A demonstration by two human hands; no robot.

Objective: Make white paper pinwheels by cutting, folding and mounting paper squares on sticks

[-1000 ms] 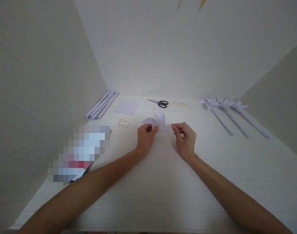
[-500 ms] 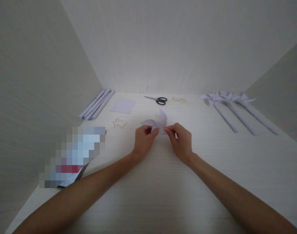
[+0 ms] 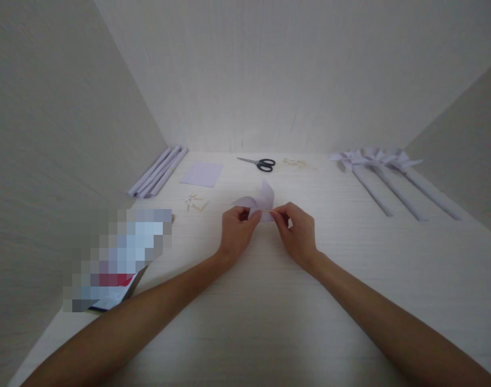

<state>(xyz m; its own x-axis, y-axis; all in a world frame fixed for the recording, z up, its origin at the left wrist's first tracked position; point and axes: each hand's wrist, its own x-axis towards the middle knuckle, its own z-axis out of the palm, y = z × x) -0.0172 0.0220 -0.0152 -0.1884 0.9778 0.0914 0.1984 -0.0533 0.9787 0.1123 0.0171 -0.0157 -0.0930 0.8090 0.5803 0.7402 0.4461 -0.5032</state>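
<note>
In the middle of the table, a white paper pinwheel (image 3: 264, 200) with curled blades is between my two hands. My left hand (image 3: 238, 231) is closed, its thumb and fingers pinching the pinwheel near the centre. From the other side, my right hand (image 3: 296, 231) pinches a thin pale stick (image 3: 268, 210), whose tip points at the pinwheel's middle. Whether the stick passes through the paper cannot be made out. Nearest to my left hand lies a small pile of short pale sticks (image 3: 196, 202).
A flat paper square (image 3: 202, 174) and rolled paper tubes (image 3: 159, 172) lie at the back left. Black-handled scissors (image 3: 265, 164) and small pale bits (image 3: 294, 163) are at the back. Several finished pinwheels on paper handles (image 3: 372, 191) lie right. A blurred-out phone (image 3: 120, 258) rests left.
Both hands hold nearly the same place. The thin stick shows a little more plainly between the fingers, and the whole view has shifted slightly.
</note>
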